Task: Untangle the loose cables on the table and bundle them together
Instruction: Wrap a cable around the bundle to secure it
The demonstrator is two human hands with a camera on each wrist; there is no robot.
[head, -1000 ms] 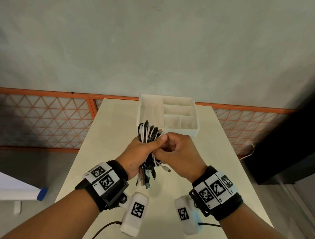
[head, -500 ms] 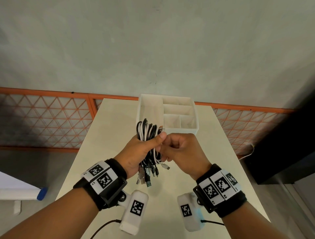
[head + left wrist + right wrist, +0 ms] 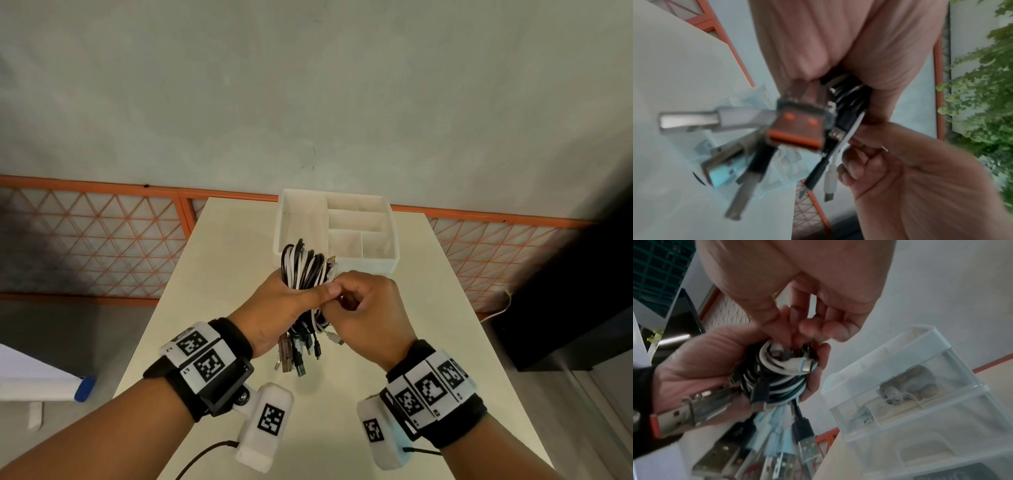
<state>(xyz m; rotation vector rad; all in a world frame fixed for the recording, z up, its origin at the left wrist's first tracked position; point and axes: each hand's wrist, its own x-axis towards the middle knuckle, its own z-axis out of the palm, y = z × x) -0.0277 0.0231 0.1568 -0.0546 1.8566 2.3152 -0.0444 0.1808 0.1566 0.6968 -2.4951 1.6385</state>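
A bundle of black and white cables (image 3: pixel 303 267) is held above the table (image 3: pixel 222 274), looped at the top with several USB plugs (image 3: pixel 291 359) hanging below. My left hand (image 3: pixel 308 294) grips the bundle around its middle, thumb across the front. My right hand (image 3: pixel 342 298) is curled against the bundle's right side, thumb and fingertips pinching into its strands. The right wrist view shows that pinch (image 3: pixel 789 337) at the wrapped white cable (image 3: pixel 777 363), with the left hand's palm (image 3: pixel 701 361) behind. The left wrist view shows blurred plugs (image 3: pixel 797 126) and the right hand (image 3: pixel 890 162); what the right fingers pinch is hidden.
A white compartmented organiser box (image 3: pixel 370 265) stands at the table's far edge just beyond the hands; its clear side (image 3: pixel 910 386) shows small items inside. An orange mesh fence (image 3: pixel 102 240) runs behind the table. A dark cabinet (image 3: pixel 565 291) stands on the right.
The bundle stays in my left hand's grip at about the same height. My right hand has shifted slightly against its side, fingers still working at the strands.
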